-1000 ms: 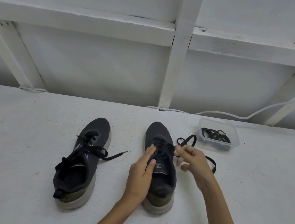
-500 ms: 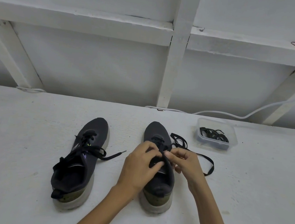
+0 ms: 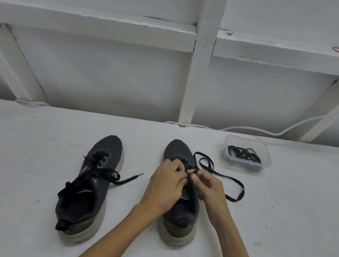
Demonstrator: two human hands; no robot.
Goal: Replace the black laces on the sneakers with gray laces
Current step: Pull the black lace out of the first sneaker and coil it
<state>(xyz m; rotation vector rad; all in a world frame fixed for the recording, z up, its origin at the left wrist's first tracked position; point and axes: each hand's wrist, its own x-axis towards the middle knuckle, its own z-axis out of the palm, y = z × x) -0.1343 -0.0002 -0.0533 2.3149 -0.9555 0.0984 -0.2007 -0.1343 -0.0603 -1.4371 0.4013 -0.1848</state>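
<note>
Showing a person's two hands meeting over the throat of the centre sneaker, which stands on the white surface with its toe toward the back wall. The left hand has its fingers curled onto the upper at the eyelets and holds the centre sneaker there. The right hand pinches the black lace between thumb and fingertips just beside the left thumb. From this pinch the black lace runs out to the right in two loose loops that lie flat on the surface, short of the clear container. The clear container sits near the back edge of the surface and holds coiled laces of dark tone; their exact colour cannot be told. The laced sneaker stands to the left, parallel to the centre sneaker and apart from it, with one lace end trailing into the strip of surface between them. A white cable follows the back edge where surface meets wall. Wide stretches of surface lie at the far left, at the far right, and in front of both heels toward the person.
</note>
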